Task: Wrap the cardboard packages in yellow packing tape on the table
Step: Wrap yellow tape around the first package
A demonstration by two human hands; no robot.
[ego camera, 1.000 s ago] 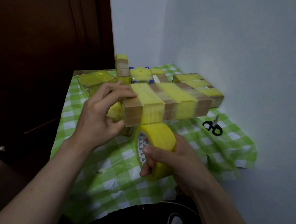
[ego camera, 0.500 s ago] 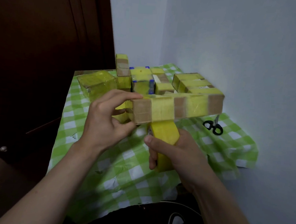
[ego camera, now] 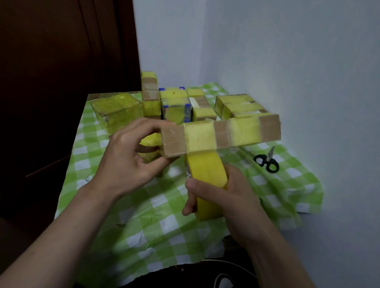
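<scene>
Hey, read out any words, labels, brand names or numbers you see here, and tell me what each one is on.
No text here can be read.
white label on the back right package: dark print, too small and blurred to read.
tape roll: a sliver of print shows on its core, unreadable.
scissors: no marking visible.

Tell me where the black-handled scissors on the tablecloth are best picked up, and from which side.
Take the scissors by the black handle loops, from above on the near side. They lie flat on the checked tablecloth, loops toward the person, blades pointing away at the wall. The right hand is nearest, but it holds the yellow tape roll.
</scene>
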